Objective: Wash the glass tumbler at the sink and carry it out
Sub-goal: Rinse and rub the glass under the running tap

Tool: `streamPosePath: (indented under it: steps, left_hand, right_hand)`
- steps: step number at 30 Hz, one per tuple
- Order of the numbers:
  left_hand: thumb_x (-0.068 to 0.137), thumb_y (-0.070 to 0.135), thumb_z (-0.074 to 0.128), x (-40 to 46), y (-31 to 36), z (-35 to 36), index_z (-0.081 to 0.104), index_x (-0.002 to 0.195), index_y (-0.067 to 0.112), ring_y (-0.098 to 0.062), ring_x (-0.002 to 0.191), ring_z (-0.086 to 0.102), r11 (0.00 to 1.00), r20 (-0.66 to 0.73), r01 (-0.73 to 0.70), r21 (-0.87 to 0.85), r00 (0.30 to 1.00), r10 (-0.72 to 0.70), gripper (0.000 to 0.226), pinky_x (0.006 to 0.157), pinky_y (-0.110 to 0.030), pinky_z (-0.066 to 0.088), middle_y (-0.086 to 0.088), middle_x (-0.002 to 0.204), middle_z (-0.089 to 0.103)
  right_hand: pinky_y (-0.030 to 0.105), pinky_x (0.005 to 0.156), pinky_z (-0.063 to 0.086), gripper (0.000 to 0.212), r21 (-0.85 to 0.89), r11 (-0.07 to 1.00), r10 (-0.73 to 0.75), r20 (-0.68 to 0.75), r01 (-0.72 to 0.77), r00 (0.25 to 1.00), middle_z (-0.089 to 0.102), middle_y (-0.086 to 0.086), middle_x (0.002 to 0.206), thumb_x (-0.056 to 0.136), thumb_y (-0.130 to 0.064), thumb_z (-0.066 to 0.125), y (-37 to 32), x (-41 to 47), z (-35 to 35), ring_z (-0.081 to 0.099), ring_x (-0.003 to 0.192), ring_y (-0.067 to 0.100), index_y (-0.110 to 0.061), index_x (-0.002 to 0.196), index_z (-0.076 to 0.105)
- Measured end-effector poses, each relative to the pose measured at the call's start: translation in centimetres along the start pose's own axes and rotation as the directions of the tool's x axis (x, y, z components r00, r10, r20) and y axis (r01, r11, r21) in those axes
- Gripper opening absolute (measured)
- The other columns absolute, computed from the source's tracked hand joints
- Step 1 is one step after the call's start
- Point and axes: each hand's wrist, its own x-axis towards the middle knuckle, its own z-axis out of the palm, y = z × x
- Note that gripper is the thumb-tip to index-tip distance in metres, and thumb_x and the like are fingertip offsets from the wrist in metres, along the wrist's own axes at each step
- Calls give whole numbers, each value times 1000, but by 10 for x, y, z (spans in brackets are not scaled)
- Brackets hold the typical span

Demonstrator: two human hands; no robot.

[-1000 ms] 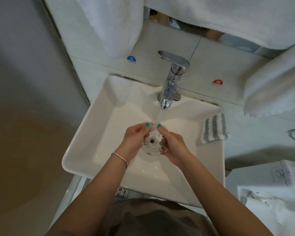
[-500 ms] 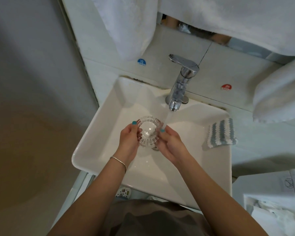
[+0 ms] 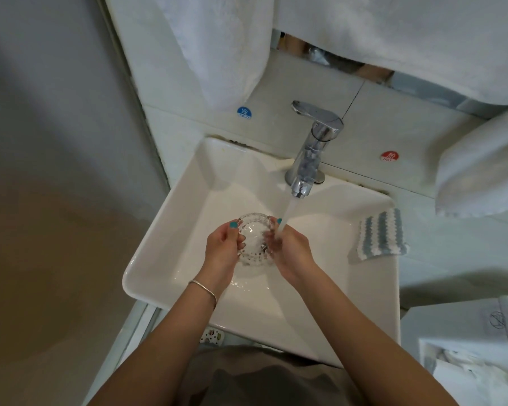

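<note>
Glass tumbler (image 3: 253,239) up over the middle of the white sink (image 3: 170,247), gripped between both hands, open mouth tilted toward the camera, bumpy pattern showing on its wall. Left hand (image 3: 222,247) wrapped round the left side, thumb on the rim, curled fingers pressed against the glass. Right hand (image 3: 291,253) cupping the right side, thumb at the rim, fingers curled round the wall. Water stream (image 3: 286,212) pouring from the chrome faucet (image 3: 311,153) and landing on the right hand's thumb side, just beside the tumbler's rim, not into the mouth. Thin silver bracelet (image 3: 204,288) on the left wrist. Teal polish on both thumbnails. Striped grey-and-white cloth (image 3: 381,232) lying on the sink's right rim, well apart from the hands. Blue COLD sticker (image 3: 244,112) on the tiled wall left of the faucet, red HOT sticker (image 3: 389,156) to its right. White towels (image 3: 217,48) hanging above the sink, another towel (image 3: 481,168) at the right edge. Splashes of water on the basin floor below the hands.
</note>
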Motion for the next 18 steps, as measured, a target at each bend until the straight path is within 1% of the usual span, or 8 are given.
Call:
streamPosePath:
  steps: [2, 4, 6, 8, 11, 13, 15, 18]
  left_hand:
    - [101, 13, 43, 0, 0, -3, 62, 111, 6, -10, 54, 42, 1000, -9, 21, -21, 1000, -21, 23, 59, -21, 39, -1, 66, 47]
    - [102, 13, 42, -1, -1, -4, 62, 107, 6, -8, 51, 42, 996, -2, 50, -67, 999, -51, 22, 59, -22, 38, -1, 65, 47]
    - [102, 12, 42, -3, -1, -3, 62, 96, 6, -6, 48, 41, 990, 14, 71, -126, 997, -69, 22, 58, -21, 37, -1, 64, 45]
    - [102, 11, 41, -4, -1, -2, 62, 89, 7, -6, 46, 40, 982, 29, 81, -168, 997, -77, 24, 56, -20, 38, -1, 63, 43]
    - [102, 12, 41, -6, -3, 1, 62, 98, 6, -8, 51, 40, 979, 46, 75, -191, 997, -67, 22, 57, -19, 39, -2, 65, 45]
    - [102, 13, 41, -6, -5, 2, 61, 109, 5, -7, 51, 43, 985, 57, 48, -165, 998, -39, 22, 58, -18, 41, -2, 66, 47]
    - [102, 13, 41, -7, -9, 6, 60, 113, 5, -5, 49, 43, 991, 62, 18, -133, 998, -10, 23, 53, -17, 42, -1, 65, 48]
    - [102, 12, 42, -10, -12, 17, 61, 113, 7, -5, 53, 47, 999, 79, -16, -34, 997, 19, 23, 56, -18, 46, -1, 69, 54]
  right_hand:
    - [27, 63, 49, 24, -11, 999, -37, 16, 38, 999, 68, 8, 81, 90, 2, 55, 2, 2, -3, 60, 64, 17, -14, 93, 73]
    - [27, 64, 54, 12, -15, 997, -78, -2, 78, 997, 71, 8, 84, 89, -7, 66, 2, 0, -3, 65, 66, 15, -15, 90, 75]
    - [33, 72, 60, 5, 9, 994, -105, -46, 106, 993, 73, 11, 85, 82, -11, 75, 3, 0, -4, 67, 71, 19, -10, 87, 77]
    - [37, 74, 59, 9, 20, 993, -114, -88, 117, 990, 73, 14, 84, 78, -4, 77, 3, 2, -7, 66, 69, 22, -4, 87, 76]
    - [33, 67, 55, 16, 28, 991, -126, -63, 128, 990, 71, 11, 81, 81, -1, 73, 3, 1, -9, 64, 64, 19, -6, 96, 72]
    - [36, 74, 55, 21, 21, 993, -117, 37, 116, 992, 72, 13, 93, 87, -7, 66, 6, 0, -12, 67, 81, 24, -8, 109, 69]
    - [47, 85, 52, 26, 18, 992, -124, 127, 123, 984, 69, 20, 106, 90, -10, 60, 10, -1, -17, 64, 95, 33, -4, 115, 65]
    - [49, 89, 55, 33, -66, 981, -176, 77, 181, 981, 68, 14, 115, 88, -13, 66, 16, -3, -23, 68, 102, 29, -12, 121, 61]
